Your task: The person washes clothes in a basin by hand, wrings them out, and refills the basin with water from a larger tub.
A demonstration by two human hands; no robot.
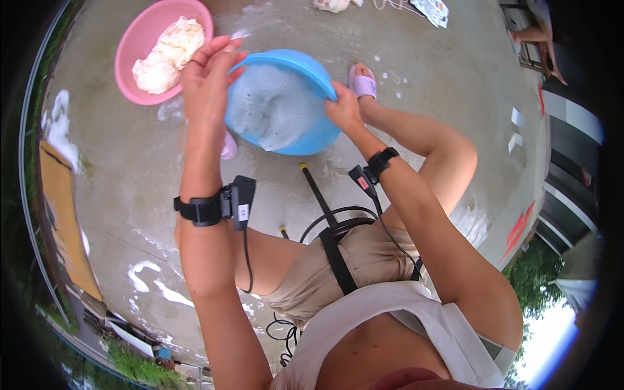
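Observation:
A blue plastic basin (312,73) of sudsy water tilts in front of me, between my feet. My right hand (343,107) grips its rim at the right. Raised near the basin's left edge is my left hand (209,68), fingers loosely curled and apart, with nothing seen in it. Whether its fingers touch the rim, I cannot tell. Behind the left hand stands a pink plastic basin (126,53) holding a wet, whitish bundle of cloth (168,58).
Wet concrete ground bears patches of foam (63,126). A black stool leg with a yellow tip (317,192) and black cables lie near my legs. A light cloth item (332,4) and a plastic packet (434,10) lie at the far side. Another person's legs (536,35) show at upper right.

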